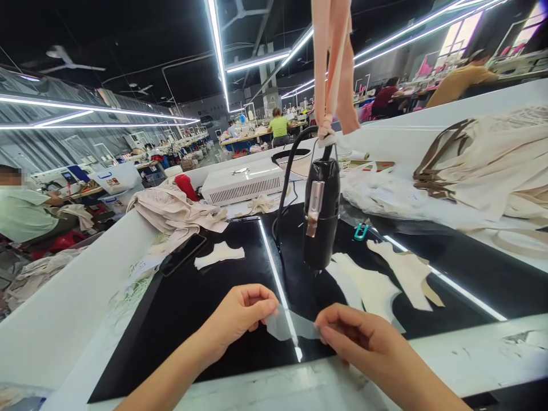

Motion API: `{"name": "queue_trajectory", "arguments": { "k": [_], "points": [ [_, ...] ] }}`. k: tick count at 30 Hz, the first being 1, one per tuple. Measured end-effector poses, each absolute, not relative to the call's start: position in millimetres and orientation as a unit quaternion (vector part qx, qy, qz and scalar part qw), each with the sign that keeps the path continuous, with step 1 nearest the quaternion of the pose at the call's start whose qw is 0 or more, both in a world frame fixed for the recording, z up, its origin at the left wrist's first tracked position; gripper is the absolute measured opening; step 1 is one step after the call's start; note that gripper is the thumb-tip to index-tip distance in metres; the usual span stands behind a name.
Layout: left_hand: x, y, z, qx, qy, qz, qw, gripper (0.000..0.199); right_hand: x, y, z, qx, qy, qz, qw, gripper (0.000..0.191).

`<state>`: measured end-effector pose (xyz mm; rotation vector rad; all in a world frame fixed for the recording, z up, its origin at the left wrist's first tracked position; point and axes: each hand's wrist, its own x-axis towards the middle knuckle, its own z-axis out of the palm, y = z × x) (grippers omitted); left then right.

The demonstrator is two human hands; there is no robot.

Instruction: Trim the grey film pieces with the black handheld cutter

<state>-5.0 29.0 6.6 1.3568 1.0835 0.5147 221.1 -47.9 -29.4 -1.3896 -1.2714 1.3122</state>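
Both hands hold a small translucent sheet (285, 325) over the front part of the black glossy work surface (184, 319). My left hand (246, 311) pinches its left end between thumb and fingers. The right end is pinched in my right hand (353, 334). Above and behind the sheet hangs a black cylindrical tool (322, 214), tied up with pink fabric strips (331, 63). Cream cut pieces (377, 285) lie to the right of the tool, with another pale cut piece (409, 274) beyond them. A smaller cream piece (220, 254) rests at the left.
A phone (184, 255) lies at the left edge, near piled cream fabric (171, 208). Behind are a white vented box (244, 184) and a teal snipper (361, 231). More fabric (492, 165) is heaped at right. People sit at machines in the background.
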Motion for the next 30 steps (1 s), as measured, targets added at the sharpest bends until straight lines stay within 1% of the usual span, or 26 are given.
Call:
{"name": "queue_trajectory", "arguments": {
  "k": [6,10,12,16,19,21,24,26,28,30],
  "points": [
    [-12,33,5,0.606,0.494,0.230,0.580,0.029,212,-47,-25,-0.557,-0.564,0.443,0.419,0.018],
    [-15,36,3,0.622,0.488,0.244,0.561,0.030,204,-48,-23,-0.547,-0.592,0.406,0.430,0.014],
    [-15,35,3,0.636,0.467,0.251,0.560,0.031,201,-49,-22,-0.519,-0.619,0.406,0.427,0.014],
    [-14,27,8,0.643,0.409,0.246,0.599,0.033,204,-49,-20,-0.431,-0.656,0.435,0.441,0.017],
    [-11,20,14,0.644,0.335,0.260,0.637,0.033,208,-45,-23,-0.460,-0.631,0.408,0.473,0.025],
    [-9,17,16,0.642,0.292,0.272,0.655,0.031,209,-42,-28,-0.467,-0.633,0.389,0.480,0.027],
    [-8,20,15,0.633,0.262,0.284,0.671,0.029,206,-39,-34,-0.439,-0.670,0.407,0.438,0.027],
    [-7,24,12,0.632,0.265,0.288,0.669,0.028,205,-37,-36,-0.452,-0.677,0.416,0.406,0.026],
    [-7,30,9,0.648,0.290,0.292,0.641,0.028,204,-35,-38,-0.490,-0.670,0.396,0.392,0.023],
    [-8,37,6,0.687,0.328,0.291,0.579,0.029,205,-32,-39,-0.521,-0.673,0.351,0.389,0.018]
  ]
}}
